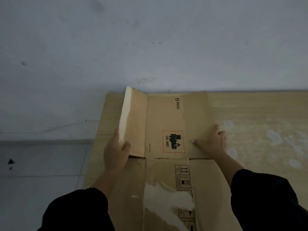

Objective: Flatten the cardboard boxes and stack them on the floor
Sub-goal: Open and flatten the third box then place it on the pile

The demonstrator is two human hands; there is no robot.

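Your left hand [115, 154] grips the raised side flap and your right hand [211, 142] presses flat on the brown printed cardboard box [166, 124] lying opened on the pale wooden worktop [258, 117]; fold that flap down firmly along its crease.

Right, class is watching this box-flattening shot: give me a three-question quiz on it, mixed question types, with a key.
1. True or false: the left hand grips the raised flap of the box.
2. Which mark is printed inside the red dashed label? A) UN 3481 B) PICO C) Made in China
3. Fill in: the right hand rests on the box's ____ edge, right or left.

Key
1. True; its thumb lies over the flap's edge.
2. A.
3. Right; the palm lies flat there, thumb pointing toward the label.
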